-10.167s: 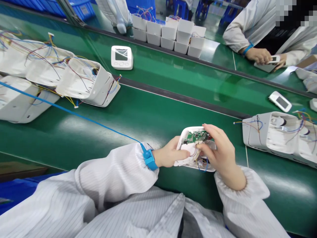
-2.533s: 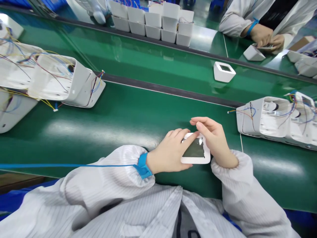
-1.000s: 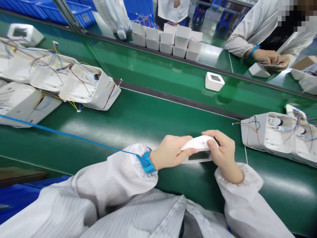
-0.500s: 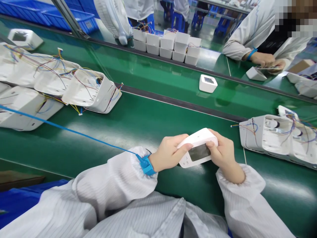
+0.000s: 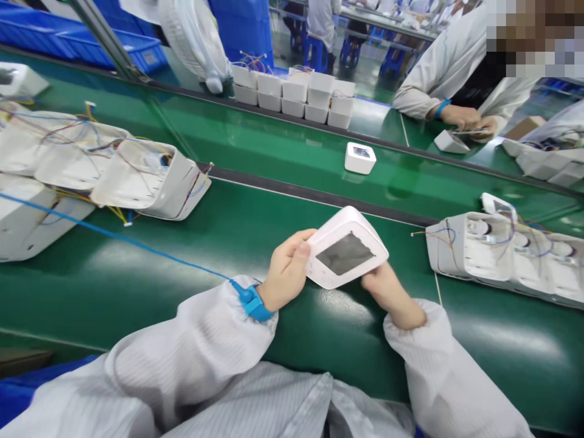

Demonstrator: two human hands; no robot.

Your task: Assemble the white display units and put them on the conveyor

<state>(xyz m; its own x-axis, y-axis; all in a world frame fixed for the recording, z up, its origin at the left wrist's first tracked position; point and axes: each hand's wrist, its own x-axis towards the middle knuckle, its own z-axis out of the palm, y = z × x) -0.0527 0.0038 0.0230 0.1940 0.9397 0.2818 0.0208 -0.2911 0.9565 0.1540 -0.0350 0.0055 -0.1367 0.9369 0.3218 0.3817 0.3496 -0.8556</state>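
A white box-shaped device with a dark screen (image 5: 345,253) is held up in front of me, tilted, its screen turned toward me. My left hand (image 5: 292,264) is closed on its left edge, thumb on the front and fingers behind. At the lower right corner, my right hand (image 5: 383,285) is closed against the device from below and behind; most of its fingers are hidden. A blue wrist strap (image 5: 255,303) with a cord circles my left wrist.
White housings with loose wires stand to the left (image 5: 150,182) and right (image 5: 488,249). Another white device (image 5: 360,158) sits on the green strip beyond the dark rail. Stacked white boxes (image 5: 294,91) line the far side. Opposite, a person's hands (image 5: 469,121) work on a part.
The device has turned so its screen faces me more fully. My right hand has moved from its upper right side to below and behind its lower right corner. The view has shifted slightly.
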